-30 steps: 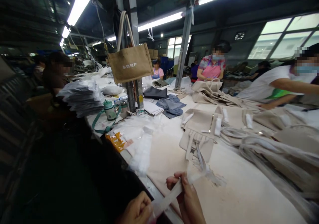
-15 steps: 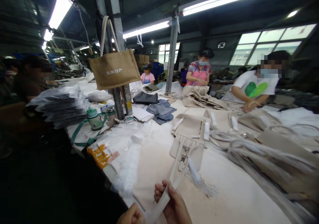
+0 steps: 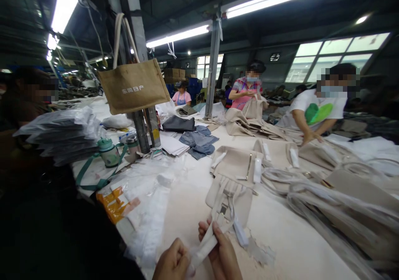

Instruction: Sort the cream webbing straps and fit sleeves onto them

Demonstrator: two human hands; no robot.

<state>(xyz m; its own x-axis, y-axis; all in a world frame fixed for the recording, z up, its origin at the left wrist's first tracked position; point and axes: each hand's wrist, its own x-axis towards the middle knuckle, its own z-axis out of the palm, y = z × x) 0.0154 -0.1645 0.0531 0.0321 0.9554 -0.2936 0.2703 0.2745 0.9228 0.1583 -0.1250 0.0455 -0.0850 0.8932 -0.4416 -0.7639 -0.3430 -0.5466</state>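
My right hand (image 3: 223, 250) curls around a beige bag strap (image 3: 215, 226), thumb on top. A whitish translucent plastic wrap (image 3: 204, 249) covers the strap's near part. My left hand (image 3: 173, 258) is closed in a pinch at the near end of this wrap; its fingertips are partly hidden. The strap runs forward to a beige handbag (image 3: 233, 163) lying on the table, with a metal clasp (image 3: 223, 210) on its flap. Beside it a second wrapped strap end (image 3: 240, 233) rests on the table near a torn grey patch (image 3: 262, 251).
Wrapped beige bags (image 3: 346, 209) crowd the right side. Plastic sleeves (image 3: 149, 217) and an orange packet (image 3: 114, 203) lie left, near a green bottle (image 3: 108, 153). A brown tote (image 3: 134, 87) hangs on a post. Co-workers (image 3: 324, 101) handle bags across the table.
My left hand has risen into fuller view, closer to my right hand. The view has shifted slightly rightward. Across the table, a co-worker in pink has lifted beige material.
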